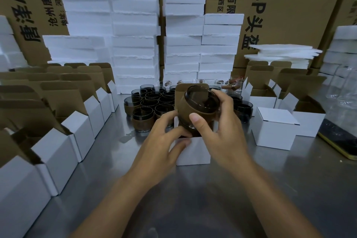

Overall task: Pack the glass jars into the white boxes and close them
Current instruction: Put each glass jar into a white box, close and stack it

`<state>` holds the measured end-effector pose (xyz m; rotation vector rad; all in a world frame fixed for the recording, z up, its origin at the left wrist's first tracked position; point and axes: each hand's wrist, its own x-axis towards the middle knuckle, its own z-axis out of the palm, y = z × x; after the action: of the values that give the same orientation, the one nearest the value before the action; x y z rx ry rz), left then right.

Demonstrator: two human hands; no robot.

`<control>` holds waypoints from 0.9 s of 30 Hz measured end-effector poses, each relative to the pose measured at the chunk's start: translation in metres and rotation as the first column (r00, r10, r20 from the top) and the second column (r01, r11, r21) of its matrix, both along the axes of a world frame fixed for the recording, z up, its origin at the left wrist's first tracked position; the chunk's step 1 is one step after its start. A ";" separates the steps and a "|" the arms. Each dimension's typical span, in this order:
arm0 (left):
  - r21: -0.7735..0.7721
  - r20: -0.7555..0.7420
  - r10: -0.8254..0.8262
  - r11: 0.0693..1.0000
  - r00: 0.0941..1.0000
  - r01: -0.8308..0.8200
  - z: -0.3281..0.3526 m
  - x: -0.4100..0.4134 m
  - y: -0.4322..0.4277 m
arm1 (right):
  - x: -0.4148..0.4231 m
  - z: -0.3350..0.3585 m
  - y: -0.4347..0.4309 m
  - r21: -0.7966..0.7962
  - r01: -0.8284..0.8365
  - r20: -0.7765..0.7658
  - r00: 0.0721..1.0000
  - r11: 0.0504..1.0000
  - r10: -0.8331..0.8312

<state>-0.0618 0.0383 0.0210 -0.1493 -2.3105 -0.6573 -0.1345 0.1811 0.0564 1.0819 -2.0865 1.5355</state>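
My right hand [216, 121] grips a dark glass jar [199, 104] with a brown sleeve, tilted with its mouth toward me, just above an open white box [193, 152] in the middle of the table. My left hand [164, 137] holds the box's front left edge, thumb on its front wall and fingers touching the jar's underside. The box's brown lid flap [180, 91] stands up behind the jar. A cluster of several more dark jars [152, 104] sits behind the box.
Rows of open white boxes [58, 121] line the left. A shut white box [274, 127] and more open ones [309, 120] stand right. White foam stacks [135, 35] and cardboard cartons [280, 6] form the back. A phone [340, 141] lies far right.
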 end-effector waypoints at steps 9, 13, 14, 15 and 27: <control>0.046 -0.019 -0.036 0.998 0.999 0.037 -0.001 0.001 -0.001 | -0.002 -0.004 -0.001 0.077 0.126 -0.083 0.989 0.989 -0.120; 0.027 -0.036 -0.027 0.999 0.999 0.028 -0.001 0.000 0.000 | -0.003 -0.006 -0.001 0.120 0.127 -0.071 0.990 0.985 -0.119; 0.040 -0.044 -0.033 0.999 0.998 0.035 -0.001 0.000 0.000 | -0.002 -0.006 -0.001 0.151 0.130 -0.091 0.989 0.980 -0.117; 0.054 -0.057 -0.038 0.998 0.998 0.041 -0.001 0.000 0.000 | -0.002 -0.007 -0.001 0.187 0.135 -0.116 0.987 0.973 -0.115; 0.209 -0.007 -0.023 0.978 1.000 0.024 -0.005 -0.002 -0.001 | -0.008 -0.013 -0.001 0.354 0.098 -0.262 0.965 0.930 -0.001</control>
<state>-0.0634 0.0373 0.0160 -0.0794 -2.2213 -0.9052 -0.1424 0.1799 0.0436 1.2640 -2.2404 0.9381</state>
